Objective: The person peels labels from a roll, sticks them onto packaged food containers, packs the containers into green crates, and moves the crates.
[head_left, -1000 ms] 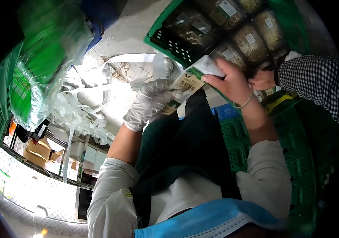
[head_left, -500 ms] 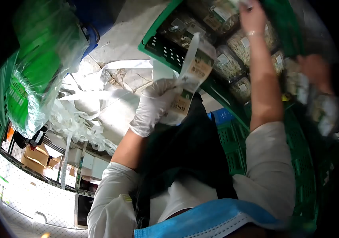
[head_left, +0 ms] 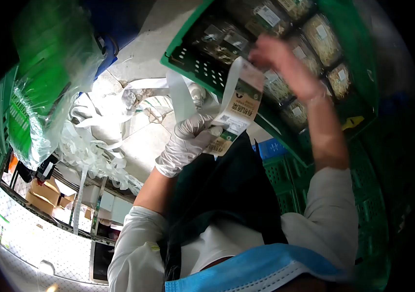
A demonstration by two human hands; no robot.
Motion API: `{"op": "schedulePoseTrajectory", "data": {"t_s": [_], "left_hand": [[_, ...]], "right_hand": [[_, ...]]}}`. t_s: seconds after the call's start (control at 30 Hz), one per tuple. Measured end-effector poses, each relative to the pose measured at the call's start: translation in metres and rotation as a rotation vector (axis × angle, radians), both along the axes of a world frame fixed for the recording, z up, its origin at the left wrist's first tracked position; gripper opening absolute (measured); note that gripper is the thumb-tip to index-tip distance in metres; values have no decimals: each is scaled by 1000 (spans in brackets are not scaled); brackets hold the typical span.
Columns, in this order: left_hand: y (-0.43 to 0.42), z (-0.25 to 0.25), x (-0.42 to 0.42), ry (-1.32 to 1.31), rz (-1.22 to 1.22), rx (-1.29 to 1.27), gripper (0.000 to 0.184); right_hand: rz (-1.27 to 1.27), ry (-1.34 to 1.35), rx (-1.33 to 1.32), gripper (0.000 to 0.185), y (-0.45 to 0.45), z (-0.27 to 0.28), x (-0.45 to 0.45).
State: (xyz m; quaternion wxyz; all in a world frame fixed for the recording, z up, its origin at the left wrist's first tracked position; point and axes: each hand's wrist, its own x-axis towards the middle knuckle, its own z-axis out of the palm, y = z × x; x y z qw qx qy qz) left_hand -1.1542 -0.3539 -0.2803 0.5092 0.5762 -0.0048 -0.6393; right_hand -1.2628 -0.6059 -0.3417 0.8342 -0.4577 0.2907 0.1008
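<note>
My left hand (head_left: 185, 143), in a whitish glove, is closed on a strip of printed labels (head_left: 239, 114) with green and beige parts. The strip's upper end curls up beside the green crate. Bare and blurred by motion, my right hand (head_left: 285, 65) is over the crate's packs, near the top of the strip; its fingers are smeared, and whether they hold anything does not show. The green crate (head_left: 195, 70) holds several clear packs of pale sprouts (head_left: 321, 39), many with a white label on top.
White backing ribbon (head_left: 90, 151) lies heaped on the floor at the left. Beyond it are a plastic-wrapped green crate (head_left: 47, 82) and a cardboard box (head_left: 44, 194). Green crates (head_left: 285, 182) stand low at the right, near a blue one (head_left: 270, 148). A yellow item (head_left: 353, 122) lies at the crate's right end.
My right hand left the label strip, reached to the far packs, then came back toward the strip. The other person's hands and checked sleeve have gone from view, with the packs they carried.
</note>
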Motion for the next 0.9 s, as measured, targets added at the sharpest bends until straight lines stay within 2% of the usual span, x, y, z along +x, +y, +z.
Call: {"op": "schedulePoseTrajectory", "data": {"t_s": [0.03, 0.1, 0.13, 0.17, 0.2, 0.23, 0.3, 0.33, 0.37, 0.4, 0.43, 0.5, 0.53, 0.57, 0.6, 0.63, 0.67, 0.7, 0.73, 0.77, 0.8, 0.87, 0.9], "left_hand": [[-2, 4, -3, 5, -8, 3, 23], [-10, 6, -4, -115, -165, -35, 18], [-26, 16, 0, -270, -249, -103, 16], [-35, 12, 2, -731, -485, -310, 31], [-54, 21, -6, -938, -486, -277, 38], [-62, 20, -18, -959, -479, -335, 37], [-79, 19, -41, -1001, -464, -454, 35], [-91, 34, -54, -467, -251, -175, 27], [-103, 50, -68, 66, -38, 107, 20], [-104, 46, -74, 92, -58, 246, 17], [-108, 44, -79, 92, -68, 243, 17], [-117, 44, -87, 66, -381, 277, 18], [-108, 33, -100, -166, -412, 158, 15], [-106, 28, -104, -168, -417, 162, 15], [-106, 22, -105, -135, -403, 140, 16], [-106, 16, -105, -105, -387, 113, 17], [-100, 8, -103, 15, -324, 214, 17], [-95, 0, -106, 8, -322, 217, 17], [-88, -7, -107, 12, -252, 213, 16], [-82, -11, -107, 13, -181, 214, 15], [-84, -10, -105, -25, -261, 261, 13], [-83, -9, -101, 9, -219, 270, 14], [-80, -7, -101, 62, -184, 264, 14]], "right_hand": [[-57, -56, -49, 46, 29, 27, -12], [83, 91, -351, 29, 38, 44, -38], [44, 106, -371, 23, 40, 56, -43], [2, 127, -387, 18, 41, 65, -49], [109, 91, -499, 15, 43, 65, -61], [101, 39, -468, 14, 49, 70, -70], [-11, 102, -284, 15, 61, 87, -82], [14, 114, -330, 17, 60, 91, -91], [-33, 137, -530, 15, 58, 97, -96], [-90, 92, -621, 14, 57, 92, -107], [-146, 47, -712, 12, 55, 87, -114], [-160, 69, -960, 12, 43, 81, -129], [-262, 55, -1067, 12, 25, 71, -135], [-302, 267, -1088, 11, 1, 56, -141], [-285, 303, -1116, 20, -36, 28, -154], [-196, 465, -1375, 32, -73, 4, -157], [-136, 403, -1555, 41, -103, -19, -162], [-112, 473, -1597, 49, -137, -65, -176], [-25, 780, -1410, 51, -136, -55, -155], [-40, 779, -1553, 39, -140, -79, -152], [14, 862, -1540, 39, -139, -92, -148], [35, 1040, -1606, 41, -134, -114, -143], [18, 1064, -1585, 46, -126, -107, -142]]}}
